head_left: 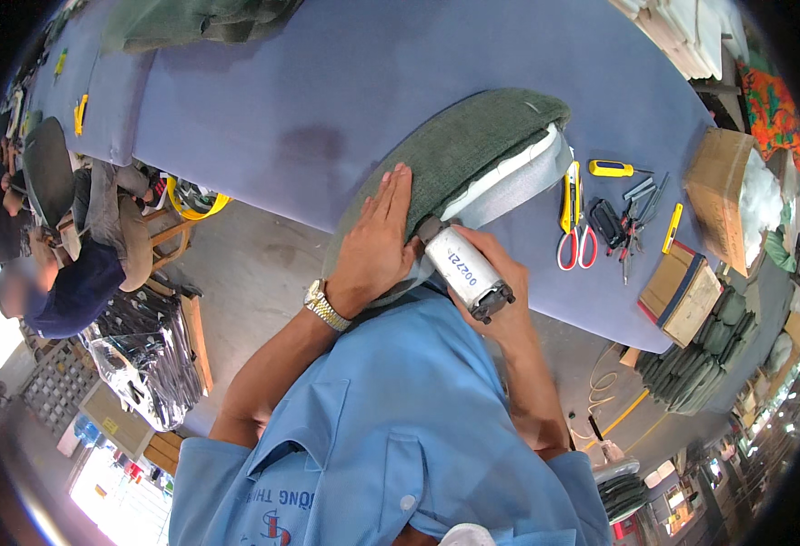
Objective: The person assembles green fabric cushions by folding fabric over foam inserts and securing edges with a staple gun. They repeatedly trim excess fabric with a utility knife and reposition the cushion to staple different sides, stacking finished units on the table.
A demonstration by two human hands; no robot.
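A curved upholstered panel [459, 146] lies at the near edge of the table, covered in dark green fabric with a white-grey underside showing along its right side. Flat on the green cover rests my left hand [377, 241], fingers stretched out and held side by side. My right hand [502, 282] is wrapped round a staple gun [462, 266] with a white body and black ends. Its nose meets the panel's near edge, close to my left fingertips. The right fingers are partly hidden behind the tool.
Right of the panel lie a yellow cutter [571, 196], red-handled scissors [578, 247], a yellow screwdriver [611, 168] and several small tools. A cardboard box [718, 196] stands beyond them. At left, a person [81, 287] sits near a yellow-rimmed basket [195, 202]. Green fabric [204, 20] lies at the far edge.
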